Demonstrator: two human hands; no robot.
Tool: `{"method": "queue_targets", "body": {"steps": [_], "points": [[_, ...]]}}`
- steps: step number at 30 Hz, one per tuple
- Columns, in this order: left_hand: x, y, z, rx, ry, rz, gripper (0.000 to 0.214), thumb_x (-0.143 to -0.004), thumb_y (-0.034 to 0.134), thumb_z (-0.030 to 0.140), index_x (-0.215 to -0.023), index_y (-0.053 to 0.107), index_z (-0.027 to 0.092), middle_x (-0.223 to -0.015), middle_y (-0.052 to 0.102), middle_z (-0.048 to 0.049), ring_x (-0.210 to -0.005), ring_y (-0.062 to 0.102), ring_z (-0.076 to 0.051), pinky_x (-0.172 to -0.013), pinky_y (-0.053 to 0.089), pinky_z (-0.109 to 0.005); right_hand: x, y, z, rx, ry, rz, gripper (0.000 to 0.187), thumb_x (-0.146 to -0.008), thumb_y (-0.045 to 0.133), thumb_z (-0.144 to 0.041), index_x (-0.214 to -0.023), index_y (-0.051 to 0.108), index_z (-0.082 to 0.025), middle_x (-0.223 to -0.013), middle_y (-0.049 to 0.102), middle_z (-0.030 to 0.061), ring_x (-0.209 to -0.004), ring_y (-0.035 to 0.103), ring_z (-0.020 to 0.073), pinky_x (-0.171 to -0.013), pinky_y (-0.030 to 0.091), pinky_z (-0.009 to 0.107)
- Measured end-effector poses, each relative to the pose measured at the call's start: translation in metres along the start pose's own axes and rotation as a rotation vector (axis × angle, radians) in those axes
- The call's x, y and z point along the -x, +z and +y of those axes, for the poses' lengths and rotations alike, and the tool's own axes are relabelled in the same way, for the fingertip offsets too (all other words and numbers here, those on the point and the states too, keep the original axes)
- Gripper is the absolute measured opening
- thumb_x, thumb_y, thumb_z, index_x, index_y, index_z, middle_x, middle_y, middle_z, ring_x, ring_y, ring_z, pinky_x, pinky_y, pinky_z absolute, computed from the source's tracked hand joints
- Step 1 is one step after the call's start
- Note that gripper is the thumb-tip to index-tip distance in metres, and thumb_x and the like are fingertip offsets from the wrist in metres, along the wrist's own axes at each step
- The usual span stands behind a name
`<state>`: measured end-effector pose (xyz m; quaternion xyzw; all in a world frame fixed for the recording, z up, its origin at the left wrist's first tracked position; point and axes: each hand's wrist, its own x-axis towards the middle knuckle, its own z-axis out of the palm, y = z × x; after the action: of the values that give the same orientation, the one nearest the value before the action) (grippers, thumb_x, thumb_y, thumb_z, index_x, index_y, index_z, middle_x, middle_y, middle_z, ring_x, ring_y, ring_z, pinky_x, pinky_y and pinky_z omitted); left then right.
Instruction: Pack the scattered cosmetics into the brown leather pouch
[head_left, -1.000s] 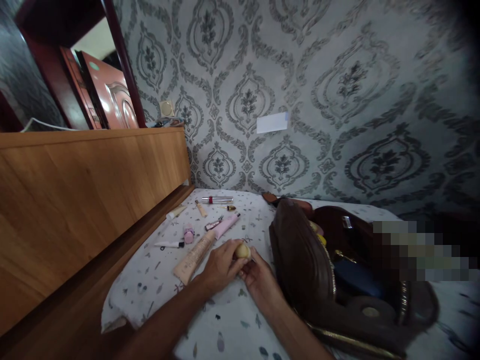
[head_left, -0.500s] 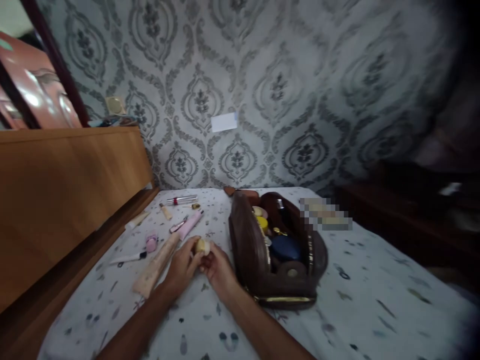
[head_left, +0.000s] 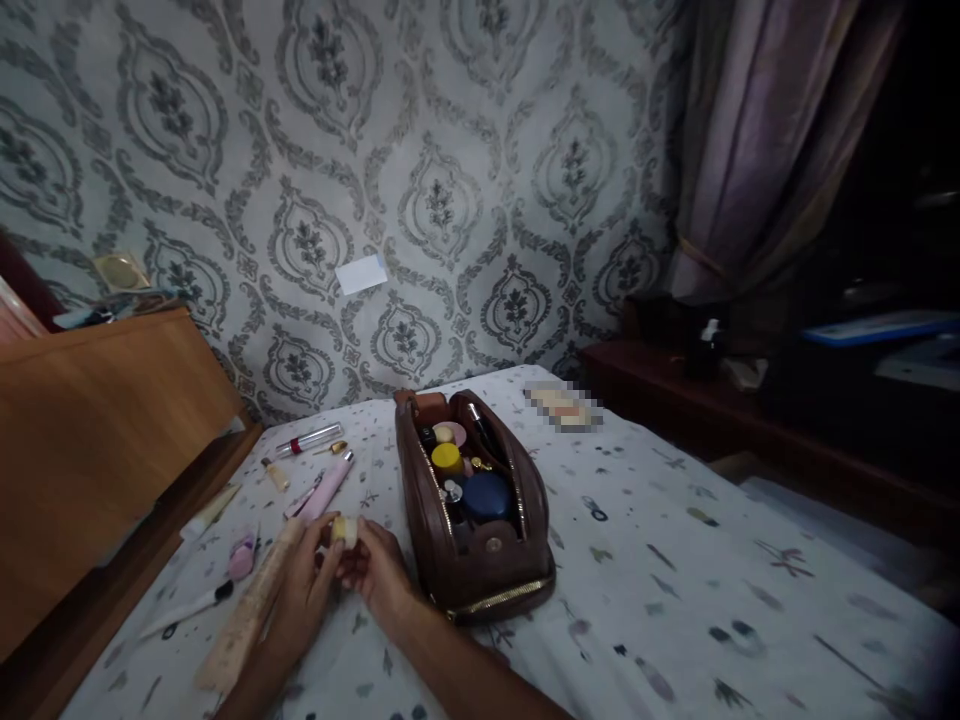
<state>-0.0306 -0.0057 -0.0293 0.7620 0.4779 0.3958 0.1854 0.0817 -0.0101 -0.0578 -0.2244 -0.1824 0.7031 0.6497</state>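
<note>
Between my two hands is a small yellow jar with a whitish end [head_left: 345, 531], held just above the patterned sheet. The fingers of my left hand [head_left: 306, 572] close around its yellow side, while my right hand [head_left: 381, 572] pinches the pale end. To the right of my hands stands a brown leather bag [head_left: 487, 580], unzipped. Inside it show a dark blue round case [head_left: 487, 497], a yellow lid [head_left: 447, 459] and other small items. Left of my hands lie a beige tube [head_left: 244, 618], a pink tube [head_left: 328, 488] and a small purple bottle [head_left: 241, 558].
A white tube with a black cap [head_left: 187, 610], a clear tube with a red band [head_left: 310, 439] and a cream tube [head_left: 210, 512] lie toward the wooden board [head_left: 112, 430] on the left. A pixelated flat item [head_left: 562, 406] lies behind the bag, near a dark red ledge [head_left: 637, 390].
My view has turned to the right, so the bag and hands appear further left and the curtain shows. Both hands still hold the jar.
</note>
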Motion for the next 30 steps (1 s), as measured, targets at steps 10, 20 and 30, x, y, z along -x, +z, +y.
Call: {"method": "queue_targets", "body": {"steps": [10, 20, 30], "points": [[-0.014, -0.006, 0.011, 0.082, -0.038, -0.028, 0.043, -0.084, 0.051, 0.054, -0.108, 0.060, 0.019, -0.096, 0.067, -0.0053, -0.087, 0.063, -0.024, -0.075, 0.052, -0.034, -0.003, -0.002, 0.003, -0.001, 0.001, 0.008, 0.060, -0.055, 0.076, -0.066, -0.079, 0.062, -0.013, -0.054, 0.063, 0.0015, -0.042, 0.055, 0.0105, -0.041, 0.034, 0.020], [-0.048, -0.014, 0.041, 0.349, -0.125, -0.084, 0.044, -0.083, 0.053, 0.058, -0.093, 0.059, 0.016, -0.076, 0.057, 0.0000, -0.067, 0.056, -0.013, -0.052, 0.044, -0.021, 0.002, 0.001, -0.004, -0.007, 0.018, 0.049, 0.052, -0.054, 0.079, -0.059, -0.075, 0.064, -0.013, -0.054, 0.063, 0.0011, -0.045, 0.056, 0.0105, -0.046, 0.038, 0.021], [-0.060, -0.013, 0.059, 0.512, -0.155, -0.139, 0.043, -0.079, 0.061, 0.055, -0.093, 0.061, 0.014, -0.082, 0.056, -0.0021, -0.069, 0.055, -0.011, -0.049, 0.041, -0.018, 0.007, 0.001, -0.006, -0.001, 0.032, 0.032, 0.053, -0.056, 0.078, -0.060, -0.078, 0.066, -0.013, -0.058, 0.066, 0.0027, -0.050, 0.058, 0.0118, -0.050, 0.039, 0.022]]}}
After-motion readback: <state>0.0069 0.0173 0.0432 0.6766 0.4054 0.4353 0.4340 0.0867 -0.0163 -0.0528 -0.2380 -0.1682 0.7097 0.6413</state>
